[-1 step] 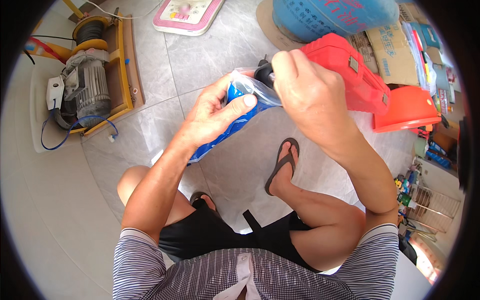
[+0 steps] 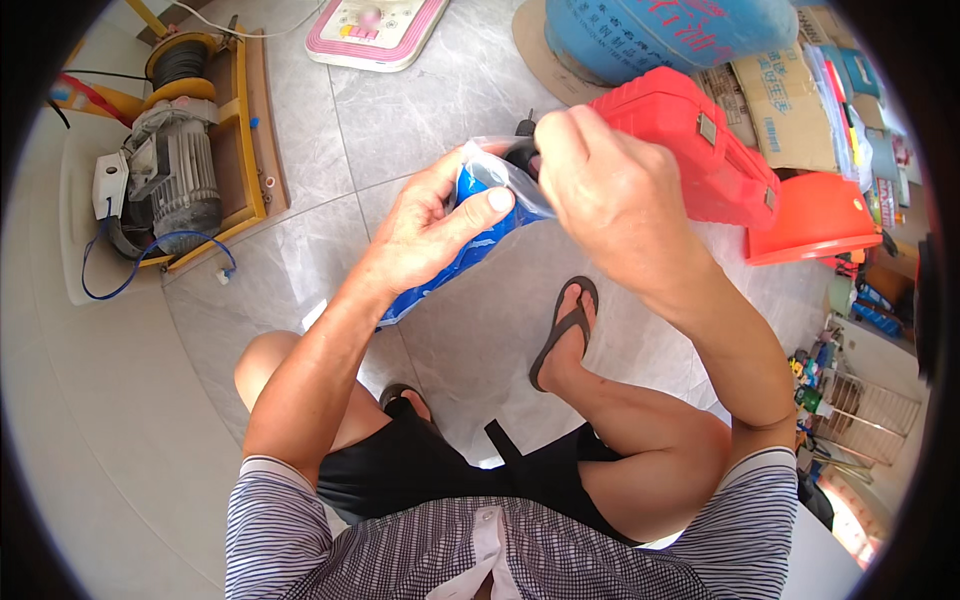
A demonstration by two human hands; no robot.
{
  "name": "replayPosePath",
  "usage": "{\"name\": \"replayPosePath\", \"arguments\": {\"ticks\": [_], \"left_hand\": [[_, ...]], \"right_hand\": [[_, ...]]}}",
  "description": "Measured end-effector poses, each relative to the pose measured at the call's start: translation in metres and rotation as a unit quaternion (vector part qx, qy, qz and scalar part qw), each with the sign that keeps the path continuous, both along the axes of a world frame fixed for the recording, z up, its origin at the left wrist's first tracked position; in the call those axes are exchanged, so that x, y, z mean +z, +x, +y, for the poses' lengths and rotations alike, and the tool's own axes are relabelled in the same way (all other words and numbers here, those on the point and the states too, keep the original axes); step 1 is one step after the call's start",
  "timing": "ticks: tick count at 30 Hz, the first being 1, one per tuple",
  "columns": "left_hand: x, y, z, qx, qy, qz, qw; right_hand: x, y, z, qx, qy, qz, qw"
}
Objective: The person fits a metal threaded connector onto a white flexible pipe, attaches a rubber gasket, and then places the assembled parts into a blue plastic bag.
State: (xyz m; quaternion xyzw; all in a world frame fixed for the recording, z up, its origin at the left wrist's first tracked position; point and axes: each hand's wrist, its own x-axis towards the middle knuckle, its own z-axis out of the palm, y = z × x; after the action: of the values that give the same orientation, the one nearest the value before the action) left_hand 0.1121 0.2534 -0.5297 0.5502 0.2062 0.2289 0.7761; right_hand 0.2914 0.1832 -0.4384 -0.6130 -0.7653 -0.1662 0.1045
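My left hand [image 2: 425, 225] is closed round a blue plastic bag [image 2: 435, 285] with a clear upper edge, its thumb pressing on the front near the mouth. The bag hangs tilted, its open end toward the upper right. My right hand [image 2: 620, 185] is at that opening, fingers curled on a dark, rounded object [image 2: 522, 157] partly inside the bag. Most of that object is hidden by my fingers and the plastic, so its kind does not show. A thin dark tip stands just beyond the bag's rim.
A red hard case [image 2: 690, 130] lies beyond my right hand, beside a blue tank [image 2: 650, 40] and a red plastic container [image 2: 812, 220]. At left is a motor [image 2: 180, 175] with a cable drum [image 2: 182, 62]. A pink-edged flat board [image 2: 375, 30] lies at the top.
My right hand has shifted slightly left, toward the bag, and the dark object sits a little deeper in the opening. My left hand and the bag are nearly unmoved.
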Motion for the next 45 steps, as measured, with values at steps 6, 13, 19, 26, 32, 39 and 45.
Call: {"name": "replayPosePath", "arguments": {"ticks": [6,13,19,26,32,39,45], "left_hand": [[-0.003,0.004,-0.001,-0.009,-0.008,-0.006,1.000],[-0.001,0.005,-0.005,-0.017,0.014,-0.024,0.999],[-0.004,0.001,-0.006,0.031,0.027,-0.046,0.998],[0.002,-0.004,0.005,0.113,-0.070,-0.048,0.990],[-0.012,-0.010,0.012,0.150,-0.084,-0.085,0.981],[-0.003,-0.010,0.020,0.157,-0.014,-0.077,0.985],[-0.002,-0.016,0.023,0.159,-0.008,-0.066,0.985]], "right_hand": [[0.009,0.017,-0.007,0.029,-0.148,0.269,0.951],[-0.012,0.035,-0.016,-0.134,-0.256,0.535,0.794],[-0.018,0.030,-0.013,-0.097,-0.283,0.666,0.684],[-0.017,0.023,-0.025,-0.078,-0.232,0.533,0.810],[-0.024,0.016,-0.015,0.053,-0.122,0.471,0.872],[-0.021,0.020,-0.011,0.038,-0.096,0.455,0.884],[-0.019,0.006,-0.014,0.083,-0.070,0.314,0.943]]}}
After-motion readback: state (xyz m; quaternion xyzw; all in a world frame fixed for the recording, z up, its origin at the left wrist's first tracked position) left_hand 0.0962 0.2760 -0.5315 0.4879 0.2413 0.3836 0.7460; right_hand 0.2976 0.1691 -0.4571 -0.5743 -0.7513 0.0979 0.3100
